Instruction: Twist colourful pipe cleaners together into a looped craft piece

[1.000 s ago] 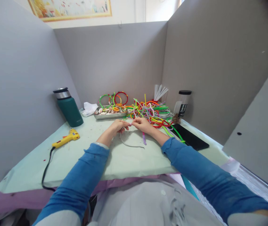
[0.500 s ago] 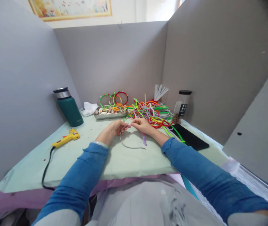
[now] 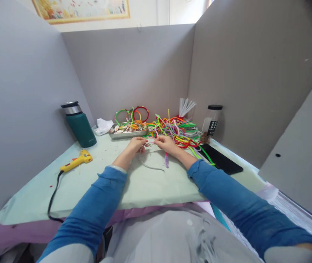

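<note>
My left hand (image 3: 137, 144) is closed in a pinch on a thin grey pipe cleaner (image 3: 151, 167), whose free end curves down to the right over the table. Opposite it, my right hand (image 3: 166, 143) pinches a pale pinkish pipe cleaner (image 3: 150, 141) that spans the small gap between my fingertips. Below the right hand a short purple pipe cleaner (image 3: 166, 160) shows; whether it joins the pinkish strand is hidden by the hand. Just behind my hands lies a tangled pile of coloured pipe cleaners (image 3: 181, 128).
A metal tray (image 3: 128, 135) of shells stands at the back, with coloured rings (image 3: 141, 114) behind. At left are a yellow glue gun (image 3: 76, 161), its black cord, and a green bottle (image 3: 81, 128). At right are a clear bottle (image 3: 213, 122) and a black flat object (image 3: 223, 160). Grey partitions surround the table.
My hands have moved slightly up and apart, opening a gap with the pinkish strand across it. The grey pipe cleaner's free end has shifted a little left and up.
</note>
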{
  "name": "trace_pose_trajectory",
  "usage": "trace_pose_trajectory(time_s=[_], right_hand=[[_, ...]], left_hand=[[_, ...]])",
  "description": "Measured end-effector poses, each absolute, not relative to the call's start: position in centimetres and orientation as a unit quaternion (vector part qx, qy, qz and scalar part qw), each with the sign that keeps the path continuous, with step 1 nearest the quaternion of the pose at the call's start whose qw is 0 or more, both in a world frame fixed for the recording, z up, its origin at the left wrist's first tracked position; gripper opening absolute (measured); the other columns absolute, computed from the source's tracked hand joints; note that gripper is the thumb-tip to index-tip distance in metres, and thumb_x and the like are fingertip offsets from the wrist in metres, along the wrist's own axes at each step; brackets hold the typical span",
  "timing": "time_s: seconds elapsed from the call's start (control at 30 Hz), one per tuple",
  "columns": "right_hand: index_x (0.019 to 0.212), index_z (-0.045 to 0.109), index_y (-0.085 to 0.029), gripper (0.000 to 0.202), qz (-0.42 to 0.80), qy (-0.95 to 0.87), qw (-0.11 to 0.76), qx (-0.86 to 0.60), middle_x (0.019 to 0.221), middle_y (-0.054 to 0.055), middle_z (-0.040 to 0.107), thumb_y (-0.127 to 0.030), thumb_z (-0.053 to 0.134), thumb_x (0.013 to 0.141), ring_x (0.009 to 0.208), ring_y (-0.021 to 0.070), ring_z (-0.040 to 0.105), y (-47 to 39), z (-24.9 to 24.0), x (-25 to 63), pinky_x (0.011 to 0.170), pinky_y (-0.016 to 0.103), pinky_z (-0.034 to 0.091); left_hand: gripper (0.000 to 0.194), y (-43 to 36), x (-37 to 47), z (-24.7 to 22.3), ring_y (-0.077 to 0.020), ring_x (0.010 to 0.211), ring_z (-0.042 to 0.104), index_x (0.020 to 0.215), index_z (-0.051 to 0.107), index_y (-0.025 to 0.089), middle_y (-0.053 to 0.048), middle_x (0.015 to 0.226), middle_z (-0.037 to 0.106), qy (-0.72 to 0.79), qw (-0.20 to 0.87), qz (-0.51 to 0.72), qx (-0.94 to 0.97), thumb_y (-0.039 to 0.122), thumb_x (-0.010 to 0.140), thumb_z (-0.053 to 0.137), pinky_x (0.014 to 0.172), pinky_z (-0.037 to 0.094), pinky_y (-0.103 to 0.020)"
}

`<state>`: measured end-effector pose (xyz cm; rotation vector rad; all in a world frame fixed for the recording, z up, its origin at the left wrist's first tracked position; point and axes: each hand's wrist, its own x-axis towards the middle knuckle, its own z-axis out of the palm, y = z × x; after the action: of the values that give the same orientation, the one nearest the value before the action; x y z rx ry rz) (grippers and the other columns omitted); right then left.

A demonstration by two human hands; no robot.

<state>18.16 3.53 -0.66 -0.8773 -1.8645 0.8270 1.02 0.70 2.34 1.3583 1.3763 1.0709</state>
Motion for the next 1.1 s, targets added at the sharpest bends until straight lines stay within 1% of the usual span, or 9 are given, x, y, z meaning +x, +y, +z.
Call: trace_pose_trajectory(time_s=[0.13, 0.37, 0.5, 0.63, 0.7, 0.83, 0.9, 0.97, 1.1], right_hand=[[0.064, 0.052, -0.015, 0.022, 0.334, -0.743, 0.449, -0.367, 0.048, -0.004, 0.046, -0.036, 0.053, 0.070, 0.045, 0.0072, 0.038, 3.7, -0.6, 18.2, 0.046, 0.021, 0.028], [0.066, 0.054, -0.014, 0.024, 0.326, -0.748, 0.443, -0.372, 0.048, -0.005, 0.047, -0.037, 0.053, 0.071, 0.046, 0.0069, 0.038, 3.8, -0.9, 18.1, 0.047, 0.020, 0.029], [0.066, 0.056, -0.014, 0.023, 0.322, -0.753, 0.434, -0.376, 0.048, -0.004, 0.048, -0.036, 0.052, 0.072, 0.046, 0.0068, 0.038, 3.9, -1.1, 17.9, 0.048, 0.020, 0.030], [0.066, 0.056, -0.014, 0.023, 0.329, -0.750, 0.426, -0.383, 0.049, -0.004, 0.049, -0.035, 0.053, 0.071, 0.046, 0.0068, 0.039, 3.9, -1.2, 17.8, 0.048, 0.020, 0.030], [0.066, 0.056, -0.014, 0.022, 0.335, -0.749, 0.423, -0.384, 0.049, -0.004, 0.049, -0.035, 0.053, 0.071, 0.045, 0.0068, 0.039, 3.9, -1.2, 17.8, 0.047, 0.020, 0.030], [0.066, 0.057, -0.013, 0.023, 0.341, -0.749, 0.417, -0.384, 0.049, -0.003, 0.049, -0.035, 0.053, 0.072, 0.045, 0.0072, 0.039, 3.9, -1.3, 17.8, 0.047, 0.020, 0.029], [0.067, 0.058, -0.013, 0.023, 0.339, -0.749, 0.417, -0.388, 0.049, -0.003, 0.050, -0.036, 0.052, 0.072, 0.046, 0.0074, 0.040, 3.9, -1.2, 17.8, 0.048, 0.021, 0.030], [0.068, 0.057, -0.013, 0.024, 0.334, -0.750, 0.419, -0.388, 0.050, -0.003, 0.050, -0.036, 0.052, 0.072, 0.046, 0.0075, 0.040, 3.8, -1.2, 17.9, 0.048, 0.021, 0.030], [0.066, 0.056, -0.014, 0.023, 0.300, -0.773, 0.423, -0.364, 0.051, -0.003, 0.049, -0.035, 0.052, 0.073, 0.049, 0.0077, 0.040, 3.6, -1.1, 18.0, 0.051, 0.021, 0.031]], left_hand=[[0.019, 1.2, 1.0, 1.6, -0.0092, 0.049, 0.055, 0.085, 0.060, 0.014, -0.002, 0.068, 0.061, 0.534, 0.310, 0.435, 0.655, 0.026, 0.070, 0.063, 0.045, 0.041, -0.020], [0.022, 1.3, 1.1, 1.4, -0.0121, 0.058, 0.058, 0.085, 0.071, 0.016, -0.004, 0.067, 0.067, 0.555, 0.097, 0.343, 0.752, 0.029, 0.073, 0.060, 0.057, 0.042, -0.021], [0.023, 1.2, 1.1, 1.4, -0.0138, 0.063, 0.059, 0.083, 0.072, 0.017, -0.005, 0.072, 0.069, 0.550, 0.026, 0.329, 0.767, 0.035, 0.073, 0.060, 0.062, 0.041, -0.023], [0.024, 1.1, 1.1, 1.1, -0.0136, 0.064, 0.058, 0.088, 0.070, 0.019, -0.004, 0.076, 0.069, 0.544, 0.003, 0.338, 0.768, 0.035, 0.073, 0.059, 0.059, 0.039, -0.022], [0.020, 1.0, 1.2, 1.1, -0.0133, 0.064, 0.058, 0.085, 0.069, 0.020, -0.003, 0.076, 0.069, 0.543, -0.008, 0.340, 0.768, 0.033, 0.073, 0.059, 0.058, 0.037, -0.022], [0.015, 0.7, 1.3, 1.4, -0.0136, 0.065, 0.057, 0.077, 0.069, 0.020, -0.003, 0.075, 0.069, 0.545, -0.007, 0.338, 0.767, 0.030, 0.072, 0.059, 0.059, 0.037, -0.023], [0.014, 0.7, 1.4, 1.5, -0.0127, 0.063, 0.056, 0.076, 0.068, 0.019, -0.003, 0.074, 0.068, 0.549, 0.023, 0.352, 0.758, 0.029, 0.071, 0.060, 0.059, 0.037, -0.022], [0.015, 0.8, 1.5, 1.5, -0.0103, 0.054, 0.053, 0.077, 0.067, 0.017, -0.002, 0.071, 0.066, 0.560, 0.095, 0.372, 0.734, 0.029, 0.071, 0.060, 0.053, 0.036, -0.022], [0.016, 0.8, 1.4, 1.5, -0.0048, 0.037, 0.038, 0.073, 0.060, 0.012, -0.001, 0.062, 0.060, 0.569, 0.314, 0.400, 0.646, 0.028, 0.071, 0.061, 0.039, 0.028, -0.021]])
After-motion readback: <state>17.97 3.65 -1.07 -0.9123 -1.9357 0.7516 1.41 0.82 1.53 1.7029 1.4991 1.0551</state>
